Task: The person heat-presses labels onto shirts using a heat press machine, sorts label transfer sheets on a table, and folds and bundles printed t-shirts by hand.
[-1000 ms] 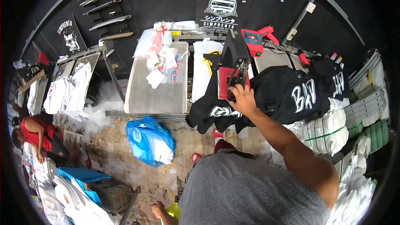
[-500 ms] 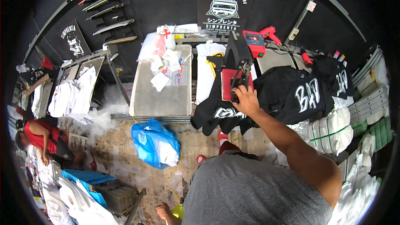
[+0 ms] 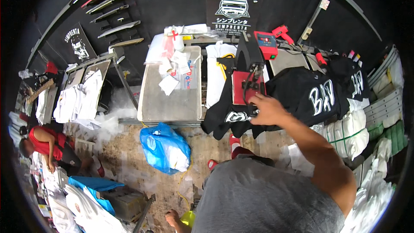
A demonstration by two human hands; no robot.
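Note:
My right hand [image 3: 269, 110] is closed round the black handle [image 3: 252, 111] of a heat press. The press has a black upright body [image 3: 249, 54] and a red plate [image 3: 242, 88]. Beneath it lies a black shirt [image 3: 217, 114] with a white print, its lower part hanging over the bench's front edge. More black shirts [image 3: 297, 95] with white lettering lie to the right. My left hand [image 3: 172, 218] hangs low at my side, fingers loosely bent and with nothing visible in them. Beside it is a yellow-green object [image 3: 188, 218] that I cannot make out.
A red control box [image 3: 265, 45] and a red heat gun [image 3: 280, 33] sit behind the press. Left of it are a grey board [image 3: 170, 103] with papers and, on the floor, a blue plastic bag [image 3: 161, 149]. A person in red [image 3: 45, 142] is at far left. White bundles [image 3: 349, 133] stand right.
My right hand has moved toward me and slightly right, with the press handle under it. The whole view has shifted a little. My left hand stays low.

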